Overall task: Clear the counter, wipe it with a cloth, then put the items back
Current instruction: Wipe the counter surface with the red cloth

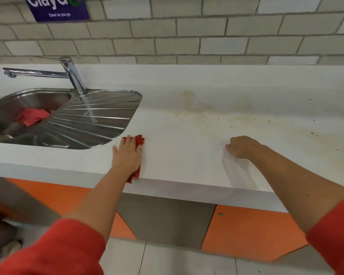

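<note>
My left hand [127,153] lies flat, fingers spread, pressing a red cloth [139,140] onto the white counter [187,135] just right of the sink; a corner of the cloth hangs over the front edge. My right hand [240,146] rests on the counter further right as a loose fist with nothing visible in it. Yellowish stains [189,96] and dark crumbs [312,133] mark the back and right of the counter.
A steel sink [99,116] with a ribbed drainer is set into the counter at left, a second red cloth [33,116] lying in its basin. A chrome tap [72,74] stands behind it. Orange and grey cabinet fronts [246,231] run below.
</note>
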Available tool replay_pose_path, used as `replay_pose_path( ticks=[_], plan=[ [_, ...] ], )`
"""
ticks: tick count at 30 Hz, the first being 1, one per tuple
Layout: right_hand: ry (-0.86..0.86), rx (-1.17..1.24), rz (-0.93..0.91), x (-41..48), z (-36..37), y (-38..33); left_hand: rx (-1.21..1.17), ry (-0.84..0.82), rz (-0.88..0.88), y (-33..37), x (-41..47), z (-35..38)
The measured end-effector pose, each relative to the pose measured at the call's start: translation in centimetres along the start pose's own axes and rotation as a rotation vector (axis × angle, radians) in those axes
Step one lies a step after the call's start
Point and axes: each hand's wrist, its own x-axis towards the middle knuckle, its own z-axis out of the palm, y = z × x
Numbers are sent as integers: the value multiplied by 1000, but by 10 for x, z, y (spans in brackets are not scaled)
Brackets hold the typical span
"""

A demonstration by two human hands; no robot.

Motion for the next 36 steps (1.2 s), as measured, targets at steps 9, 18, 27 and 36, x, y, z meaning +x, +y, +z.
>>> replay_pose_path(
  ticks=[9,18,27,36],
  plan=[
    [-14,-28,128,-3,-6,-27,64,83,-157,-26,-7,-2],
    [-11,-41,200,-12,-6,-55,12,124,-92,-86,-16,-9],
    [-24,-25,238,-17,0,-57,-68,-39,211,-51,11,-18],
    [-14,-57,250,-5,3,-61,-43,-19,211,-83,21,-18]
  ],
)
